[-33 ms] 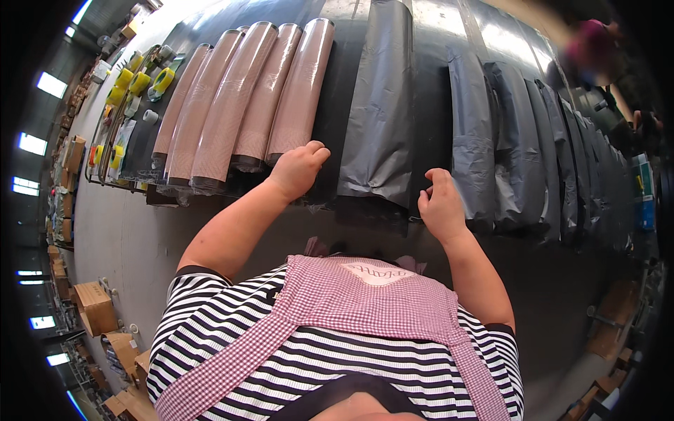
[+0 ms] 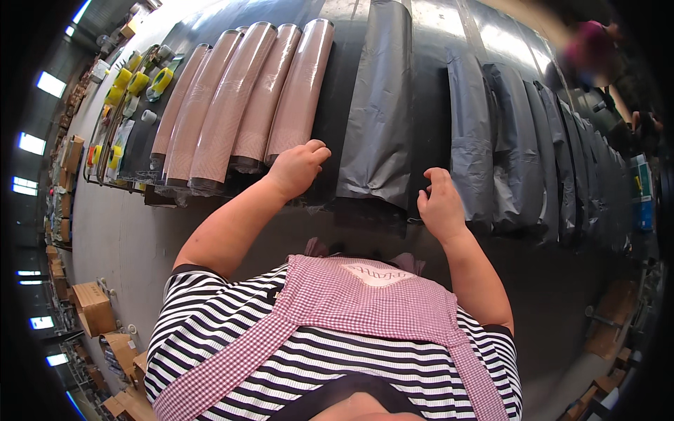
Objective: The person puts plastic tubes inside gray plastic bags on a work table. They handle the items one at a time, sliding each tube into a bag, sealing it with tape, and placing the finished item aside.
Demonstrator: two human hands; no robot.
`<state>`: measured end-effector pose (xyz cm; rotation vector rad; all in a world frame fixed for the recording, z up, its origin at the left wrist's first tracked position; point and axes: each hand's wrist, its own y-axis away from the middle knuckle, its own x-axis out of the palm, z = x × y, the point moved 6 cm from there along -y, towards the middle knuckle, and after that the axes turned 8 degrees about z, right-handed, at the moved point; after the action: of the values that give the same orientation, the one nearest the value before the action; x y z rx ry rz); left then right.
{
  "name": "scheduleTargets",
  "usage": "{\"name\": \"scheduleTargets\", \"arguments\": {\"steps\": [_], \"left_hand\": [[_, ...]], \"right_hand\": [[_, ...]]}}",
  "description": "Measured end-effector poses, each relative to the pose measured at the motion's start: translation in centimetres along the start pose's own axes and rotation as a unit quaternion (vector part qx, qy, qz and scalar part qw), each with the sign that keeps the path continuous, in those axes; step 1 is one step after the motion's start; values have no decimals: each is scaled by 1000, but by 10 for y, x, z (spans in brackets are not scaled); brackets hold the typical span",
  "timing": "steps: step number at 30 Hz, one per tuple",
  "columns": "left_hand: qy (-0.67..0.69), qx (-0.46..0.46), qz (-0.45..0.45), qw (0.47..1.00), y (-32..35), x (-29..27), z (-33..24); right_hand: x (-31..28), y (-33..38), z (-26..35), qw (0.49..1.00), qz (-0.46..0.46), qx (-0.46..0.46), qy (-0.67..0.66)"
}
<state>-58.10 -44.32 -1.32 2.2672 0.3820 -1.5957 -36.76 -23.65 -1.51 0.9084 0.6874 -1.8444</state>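
A long grey plastic-wrapped package [image 2: 379, 105] lies lengthwise before me on the dark table, its near end at the table edge. Left of its near end hovers my left hand [image 2: 298, 168], fingers loosely curled and slightly apart, with nothing visible in them. It is nearest the bottom of a pinkish roll [image 2: 302, 91] in clear film. On the package's other side is my right hand [image 2: 442, 207], thumb and fingers apart and nothing between them. It is close to another grey wrapped package [image 2: 470, 140]. Neither hand touches the middle package.
More pinkish film-wrapped rolls [image 2: 232, 105] lie side by side at left. Beyond them a wire rack [image 2: 95, 158] holds yellow tape rolls [image 2: 161, 81]. Several grey packages [image 2: 519, 147] line the right side. Another person [image 2: 593, 49] is at the far right. Cardboard boxes [image 2: 95, 305] stand at the lower left.
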Motion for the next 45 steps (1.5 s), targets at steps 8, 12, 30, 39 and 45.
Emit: {"name": "scheduleTargets", "arguments": {"steps": [8, 12, 30, 39, 45], "left_hand": [[-193, 307, -206, 909, -40, 2, -34], [-192, 418, -114, 880, -73, 22, -34], [169, 230, 130, 949, -90, 27, 16], [649, -47, 276, 707, -13, 76, 4], [691, -21, 27, 722, -20, 36, -22]], "right_hand": [[16, -42, -19, 978, 49, -40, 197], [27, -63, -30, 948, 72, -69, 303], [43, -115, 7, 902, 130, -331, 244], [62, -4, -45, 812, 354, 232, -401], [40, -7, -17, 811, 51, 114, -572]]}}
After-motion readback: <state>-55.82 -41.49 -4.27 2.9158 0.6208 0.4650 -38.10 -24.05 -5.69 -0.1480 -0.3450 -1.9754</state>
